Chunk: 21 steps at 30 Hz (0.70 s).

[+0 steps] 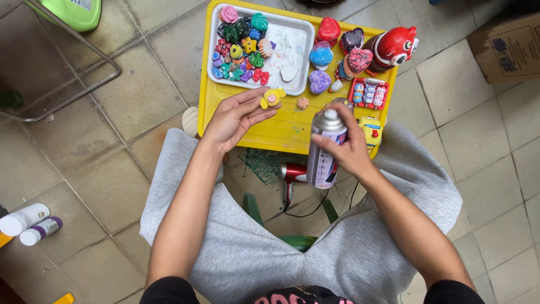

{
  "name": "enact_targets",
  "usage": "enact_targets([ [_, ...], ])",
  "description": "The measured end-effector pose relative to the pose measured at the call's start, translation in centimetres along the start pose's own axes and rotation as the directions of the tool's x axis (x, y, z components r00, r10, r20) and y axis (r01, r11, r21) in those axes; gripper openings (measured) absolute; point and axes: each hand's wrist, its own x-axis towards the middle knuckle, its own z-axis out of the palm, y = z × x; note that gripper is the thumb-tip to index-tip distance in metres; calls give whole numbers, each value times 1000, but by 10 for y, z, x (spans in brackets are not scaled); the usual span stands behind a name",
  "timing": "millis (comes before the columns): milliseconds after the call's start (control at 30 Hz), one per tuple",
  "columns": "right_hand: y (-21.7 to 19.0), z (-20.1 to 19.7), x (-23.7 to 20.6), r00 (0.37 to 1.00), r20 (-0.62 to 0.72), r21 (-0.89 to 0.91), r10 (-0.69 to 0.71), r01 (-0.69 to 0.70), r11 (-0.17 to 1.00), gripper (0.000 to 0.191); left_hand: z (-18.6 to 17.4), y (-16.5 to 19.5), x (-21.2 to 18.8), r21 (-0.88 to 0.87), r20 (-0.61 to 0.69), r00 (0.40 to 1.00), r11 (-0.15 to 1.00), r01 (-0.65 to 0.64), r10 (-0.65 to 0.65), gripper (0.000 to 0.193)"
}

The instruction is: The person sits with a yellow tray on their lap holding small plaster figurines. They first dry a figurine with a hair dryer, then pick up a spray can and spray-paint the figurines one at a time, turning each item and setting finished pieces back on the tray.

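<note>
— Spray can (325, 147), head view: we record it upright in the right hand (347, 147), fingers wrapped about the body and the forefinger resting on the nozzle, above the near edge of the yellow tray (292, 126).

— And the left hand (235, 117)?

— We find it loosely curled, thumb and fingertips pinching a small yellow figurine (271, 98) with a pink centre, held just over the tray and a little left of the can. Can and figurine are near, not touching.

— Progress?

— We judge the painting largely done: the white dish (295, 48) holds a heap of coloured small pieces, and larger painted figures, among them a red figure (392, 48), stand along the tray's far side. One pale, apparently unpainted piece (289, 73) lies in the dish. Whether any piece has been sprayed, we cannot tell; no mist shows at the nozzle.

— Anything below?

— A red hair dryer (292, 173) lies on the tiled floor between the knees, and two white bottles (31, 222) lie at far left.
</note>
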Motion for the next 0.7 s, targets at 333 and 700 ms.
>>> enact_targets([
  [333,-6,1,12,1000,-12,54,7,-7,999,69,14,-12,9,375,-73,991,924,-75,110,41],
  [700,27,22,5,943,233,-368,238,-141,919,75,-44,-104,38,833,-444,847,483,270,293,26],
])
